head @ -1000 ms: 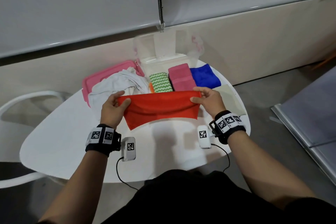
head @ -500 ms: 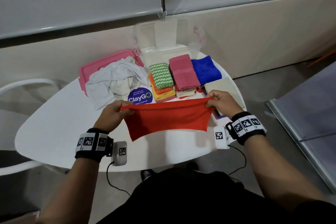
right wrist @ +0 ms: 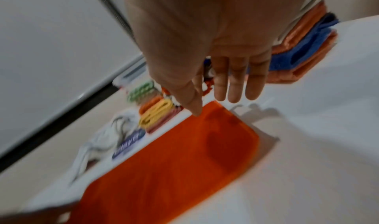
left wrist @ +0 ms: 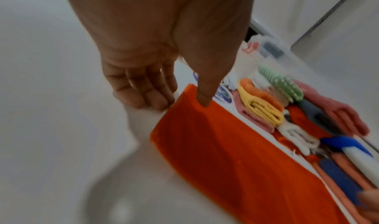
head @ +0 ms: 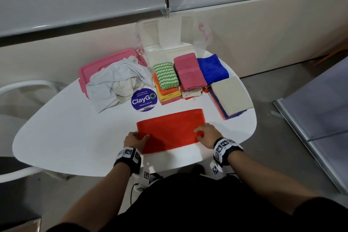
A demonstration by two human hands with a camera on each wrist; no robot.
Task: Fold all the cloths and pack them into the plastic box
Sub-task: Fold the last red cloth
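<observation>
A red cloth [head: 171, 128] [left wrist: 235, 154] [right wrist: 174, 162] lies flat on the white table [head: 66, 137] as a folded rectangle in front of me. My left hand [head: 135, 140] [left wrist: 182, 104] is at its left edge. The thumb tip touches the cloth and the fingers curl loosely beside the edge, holding nothing. My right hand [head: 205, 133] [right wrist: 215, 104] hovers over the near right corner with straight fingers. The clear plastic box [head: 169, 47] stands at the table's far edge. A crumpled pile of white and grey cloths [head: 114, 84] lies to its left.
Folded stacks sit between the box and the red cloth: green zigzag [head: 165, 75], pink [head: 190, 73], blue [head: 212, 68], and a beige-topped stack [head: 231, 96] at the right edge. A pink lid [head: 105, 62] lies under the crumpled pile. A round ClayGo sticker [head: 144, 99] marks the table.
The red cloth was held up stretched between both hands; now it lies folded flat on the table nearer me. Both hands have let go and come down to its near edge.
</observation>
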